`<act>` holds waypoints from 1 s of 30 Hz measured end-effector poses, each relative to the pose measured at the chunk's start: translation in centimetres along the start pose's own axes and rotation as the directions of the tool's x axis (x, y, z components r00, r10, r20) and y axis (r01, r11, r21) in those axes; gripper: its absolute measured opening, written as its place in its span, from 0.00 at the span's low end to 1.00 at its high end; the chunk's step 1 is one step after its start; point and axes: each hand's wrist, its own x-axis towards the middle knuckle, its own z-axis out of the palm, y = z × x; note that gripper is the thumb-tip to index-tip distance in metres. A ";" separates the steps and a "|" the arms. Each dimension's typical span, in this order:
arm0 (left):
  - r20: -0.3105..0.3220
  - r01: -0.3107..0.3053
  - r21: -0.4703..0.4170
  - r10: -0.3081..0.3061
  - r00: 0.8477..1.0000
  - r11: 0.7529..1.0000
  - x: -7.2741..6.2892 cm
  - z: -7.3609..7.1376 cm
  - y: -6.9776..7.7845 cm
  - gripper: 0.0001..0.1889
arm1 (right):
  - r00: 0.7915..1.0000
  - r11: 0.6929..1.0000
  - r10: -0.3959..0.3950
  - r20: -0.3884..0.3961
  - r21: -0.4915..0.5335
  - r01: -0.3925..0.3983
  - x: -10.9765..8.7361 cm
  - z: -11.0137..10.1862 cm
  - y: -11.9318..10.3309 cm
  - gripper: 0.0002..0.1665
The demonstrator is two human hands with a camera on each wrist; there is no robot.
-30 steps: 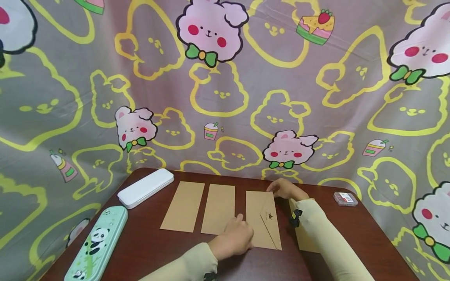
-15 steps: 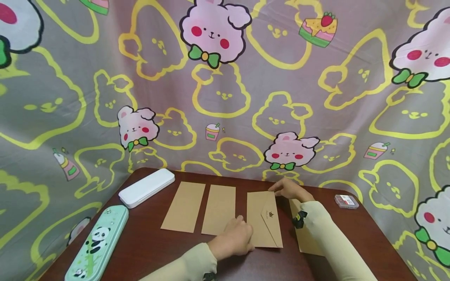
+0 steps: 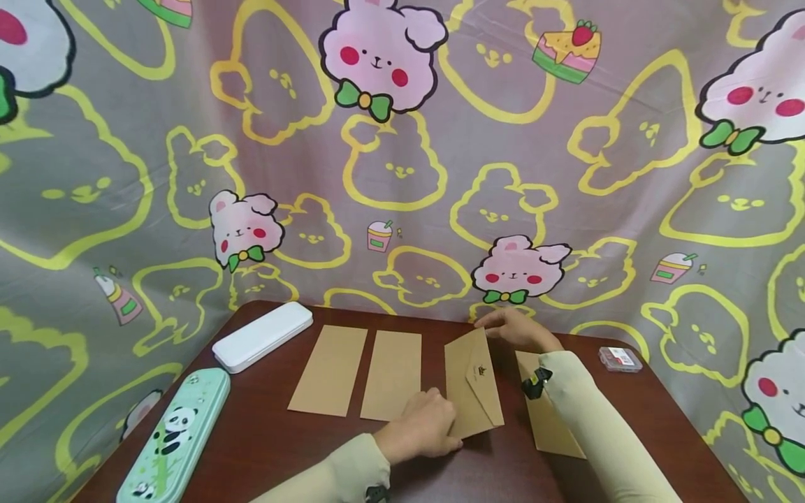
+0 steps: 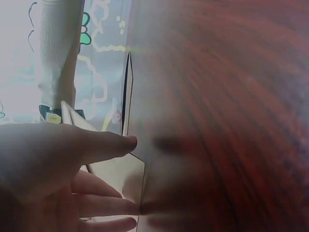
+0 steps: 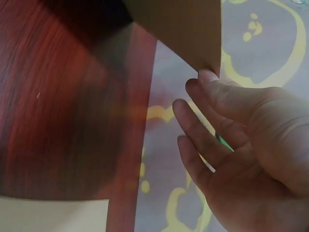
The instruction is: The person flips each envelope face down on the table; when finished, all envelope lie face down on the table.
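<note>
A brown kraft envelope (image 3: 468, 391) with a pointed flap and small crown print stands tilted, its right side raised off the table. My right hand (image 3: 516, 330) pinches its far right corner between thumb and forefinger; the right wrist view shows this pinch on the envelope's corner (image 5: 205, 53), the other fingers loosely bent. By the near left edge is my left hand (image 3: 423, 425). In the left wrist view its fairly straight fingers (image 4: 104, 205) lie against the envelope (image 4: 108, 169), the thumb apart from them.
Two plain brown envelopes (image 3: 330, 370) (image 3: 393, 374) lie flat to the left. Another envelope (image 3: 553, 426) lies partly under the right forearm. A white case (image 3: 263, 337), a green panda pencil case (image 3: 176, 436) and a small clear box (image 3: 619, 360) sit near the table's sides.
The envelope's right side has risen from nearly flat to a clear tilt. My right hand has lifted slightly with its corner; my left hand has shifted a little right.
</note>
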 end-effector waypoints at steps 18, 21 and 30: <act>0.018 -0.023 -0.080 0.025 1.000 0.997 -0.1 -0.2 -0.2 0.17 | 0.993 0.993 -0.115 0.041 0.028 0.113 1.2 -0.1 -3.5 0.19; 0.026 -0.026 -0.089 0.029 0.999 0.996 -0.1 -0.2 -0.3 0.17 | 0.992 0.992 -0.113 0.050 0.057 0.110 1.1 0.0 -3.8 0.20; 0.054 -0.031 -0.093 0.036 0.998 0.995 -0.1 0.1 -0.5 0.20 | 0.990 0.976 -0.112 0.087 0.195 0.093 1.3 0.3 -3.9 0.22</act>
